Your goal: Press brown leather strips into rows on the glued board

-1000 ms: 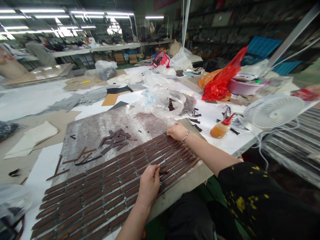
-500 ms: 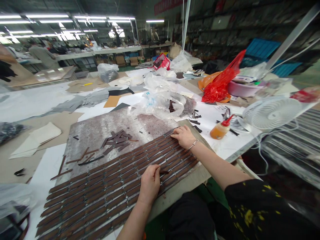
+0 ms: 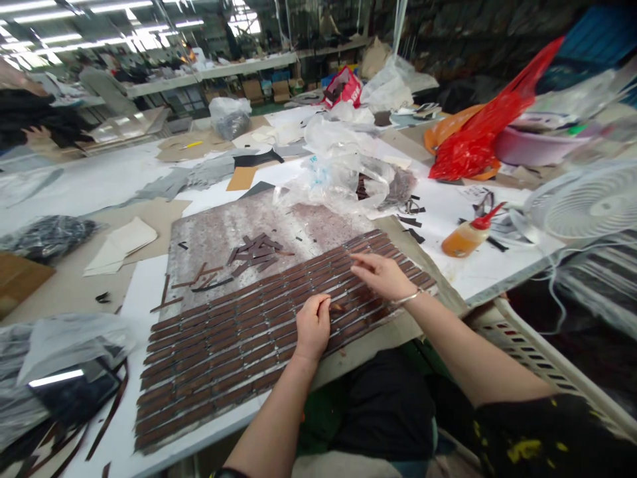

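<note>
Right hand (image 3: 385,275) has slid back from the board's (image 3: 209,245) 2 o'clock corner, fingers spread over the brown strips (image 3: 239,338); left hand (image 3: 312,325) pinches one strip (image 3: 337,307).

White surface (image 3: 438,219): mottled board (image 3: 223,232) centre, glue bottle (image 3: 465,236) at 3 o'clock, plastic bags (image 3: 343,166) at 12.

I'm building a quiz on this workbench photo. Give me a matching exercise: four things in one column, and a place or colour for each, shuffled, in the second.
Things:
1. glue bottle
2. red plastic bag
3. left hand
4. loose pile of brown strips

Descriptions:
A. draped by the pink basin
B. orange, with a red nozzle
C. on the bare grey board, above the rows
D. resting on the rows of brown strips

Pairs: 1-B, 2-A, 3-D, 4-C
</note>
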The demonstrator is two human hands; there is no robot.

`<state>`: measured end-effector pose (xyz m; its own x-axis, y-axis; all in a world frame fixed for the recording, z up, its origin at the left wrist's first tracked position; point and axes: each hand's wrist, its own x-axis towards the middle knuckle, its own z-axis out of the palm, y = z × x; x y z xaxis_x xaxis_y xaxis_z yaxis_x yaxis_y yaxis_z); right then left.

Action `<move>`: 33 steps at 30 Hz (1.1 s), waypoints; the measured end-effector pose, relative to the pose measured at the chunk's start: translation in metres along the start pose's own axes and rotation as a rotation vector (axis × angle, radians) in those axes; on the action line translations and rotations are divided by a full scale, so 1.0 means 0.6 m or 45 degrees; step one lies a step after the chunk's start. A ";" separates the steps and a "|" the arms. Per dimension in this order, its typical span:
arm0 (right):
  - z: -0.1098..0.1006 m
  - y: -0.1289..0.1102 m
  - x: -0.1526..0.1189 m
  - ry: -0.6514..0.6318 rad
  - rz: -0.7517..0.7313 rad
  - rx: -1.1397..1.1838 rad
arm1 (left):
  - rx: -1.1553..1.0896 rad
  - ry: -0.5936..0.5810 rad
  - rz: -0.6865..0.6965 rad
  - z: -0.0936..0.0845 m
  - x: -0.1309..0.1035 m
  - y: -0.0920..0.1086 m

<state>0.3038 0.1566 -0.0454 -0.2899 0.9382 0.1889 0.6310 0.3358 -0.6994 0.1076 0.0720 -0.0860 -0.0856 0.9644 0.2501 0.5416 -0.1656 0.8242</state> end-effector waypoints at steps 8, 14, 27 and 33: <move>0.076 -0.051 -0.065 -0.393 0.189 0.562 | -0.085 0.054 -0.021 -0.007 0.000 -0.005; 0.078 -0.038 -0.043 -0.419 0.241 0.637 | -0.119 0.057 -0.041 -0.007 -0.001 -0.012; 0.073 -0.035 -0.033 -0.584 0.360 0.666 | -0.140 0.098 -0.029 -0.008 0.000 -0.008; 0.065 -0.030 -0.032 -0.614 0.280 0.623 | -0.151 0.114 -0.022 -0.006 -0.001 -0.014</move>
<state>0.2699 0.1296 -0.0634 -0.5497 0.8007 -0.2381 0.3493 -0.0386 -0.9362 0.1003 0.0718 -0.0911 -0.1715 0.9459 0.2754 0.4372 -0.1775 0.8817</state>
